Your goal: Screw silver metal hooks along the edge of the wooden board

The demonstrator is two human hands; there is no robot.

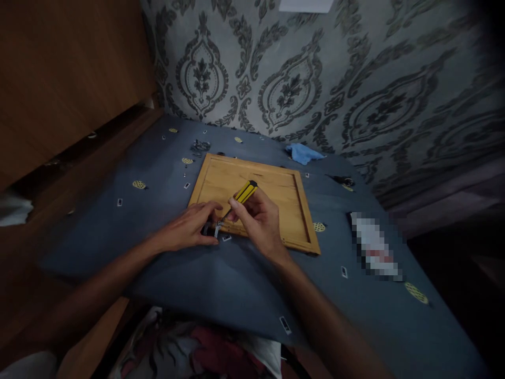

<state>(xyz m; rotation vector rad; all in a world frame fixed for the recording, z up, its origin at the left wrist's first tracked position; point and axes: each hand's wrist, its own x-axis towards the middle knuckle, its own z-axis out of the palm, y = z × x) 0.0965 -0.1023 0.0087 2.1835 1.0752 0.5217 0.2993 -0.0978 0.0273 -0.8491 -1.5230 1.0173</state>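
Note:
A wooden tray (292,210) lies on a blue-grey cloth (189,284) that covers the table. My right hand (258,221) is closed round a yellow-and-black screwdriver (244,193), its tip pointing down at the tray's near left corner. My left hand (187,229) rests on the cloth at that corner, fingers pinched on a small dark metal piece (211,230) under the screwdriver tip. What the piece is I cannot make out.
A blue rag (303,153) lies near the patterned wall behind the tray. Small dark hardware (200,146) sits at the back left, and another dark item (344,181) at the right. A blurred white object (374,245) lies to the right. A wooden cabinet (59,79) stands to the left.

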